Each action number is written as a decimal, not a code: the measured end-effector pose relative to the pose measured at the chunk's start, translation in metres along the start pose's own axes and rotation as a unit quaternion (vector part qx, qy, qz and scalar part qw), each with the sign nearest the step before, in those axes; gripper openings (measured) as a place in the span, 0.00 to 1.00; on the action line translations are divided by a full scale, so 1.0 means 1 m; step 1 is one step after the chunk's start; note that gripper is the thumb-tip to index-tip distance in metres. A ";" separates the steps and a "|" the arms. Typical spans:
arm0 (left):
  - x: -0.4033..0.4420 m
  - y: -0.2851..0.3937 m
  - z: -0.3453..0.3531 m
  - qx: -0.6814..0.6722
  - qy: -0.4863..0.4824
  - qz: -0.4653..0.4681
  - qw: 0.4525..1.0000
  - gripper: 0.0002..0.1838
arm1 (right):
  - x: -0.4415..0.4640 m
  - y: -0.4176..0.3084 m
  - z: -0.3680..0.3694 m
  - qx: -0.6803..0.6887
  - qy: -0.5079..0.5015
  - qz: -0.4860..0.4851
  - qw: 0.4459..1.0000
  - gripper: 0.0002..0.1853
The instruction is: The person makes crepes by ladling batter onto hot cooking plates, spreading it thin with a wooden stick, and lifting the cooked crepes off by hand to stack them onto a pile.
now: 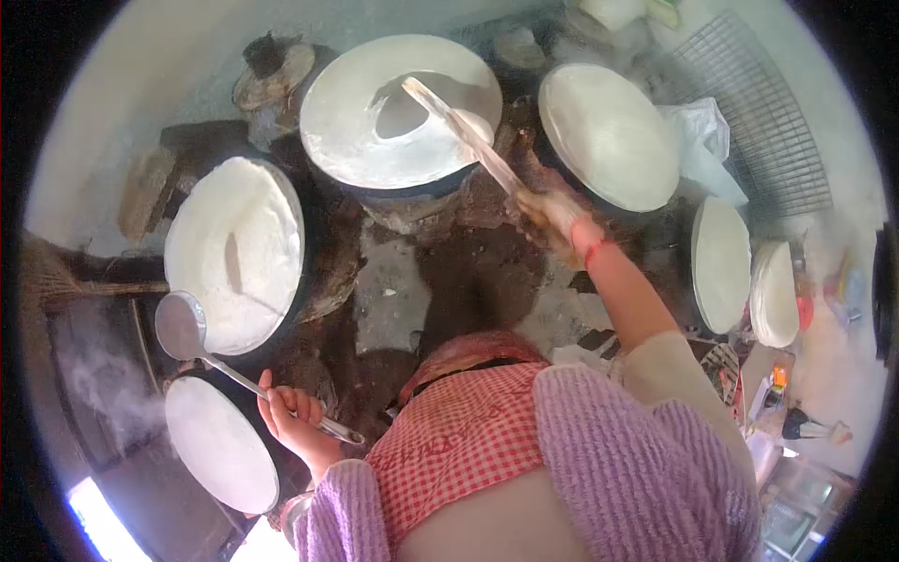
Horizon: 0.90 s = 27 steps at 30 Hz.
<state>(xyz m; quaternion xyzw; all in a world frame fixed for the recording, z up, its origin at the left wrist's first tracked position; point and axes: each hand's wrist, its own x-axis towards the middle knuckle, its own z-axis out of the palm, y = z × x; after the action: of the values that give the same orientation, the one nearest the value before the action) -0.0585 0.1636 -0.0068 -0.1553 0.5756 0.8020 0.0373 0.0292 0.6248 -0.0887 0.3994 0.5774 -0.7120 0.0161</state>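
My left hand (292,419) is closed around the handle of a metal ladle (180,325), whose bowl is beside the lower edge of a round white-coated pan (225,248) at the left. With fingers wrapped round it, my right hand (551,212) grips a pale wooden stick (465,134). This stick reaches over the large round pan (346,122) at the top centre, where white batter surrounds a bare grey patch. A rounded white thing lies under the stick near the pan's right side; I cannot make out what it is.
More round white surfaces lie at the lower left (222,445), upper right (609,138) and right (721,265). Beyond them are a stack of white rounds (773,294), a wire rack (749,117) and a white plastic bag (700,140). Steam rises at the left.
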 end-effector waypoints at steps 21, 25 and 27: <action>-0.066 -0.025 0.099 0.040 0.011 0.002 0.999 0.18 | 0.089 -0.098 0.004 -0.047 -0.005 0.067 0.997 0.27; -0.066 -0.022 0.089 0.036 -0.004 -0.016 0.999 0.18 | 0.031 -0.080 -0.006 -0.082 0.003 -0.096 0.992 0.27; -0.060 -0.021 0.078 0.015 0.002 -0.012 1.000 0.18 | 0.027 -0.058 -0.035 -0.025 0.031 -0.140 0.989 0.30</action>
<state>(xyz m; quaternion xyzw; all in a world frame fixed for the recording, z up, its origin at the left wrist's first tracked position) -0.0126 0.2507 0.0142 -0.1634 0.5855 0.7926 0.0482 0.0022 0.6853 -0.0585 0.3362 0.6456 -0.6795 -0.0919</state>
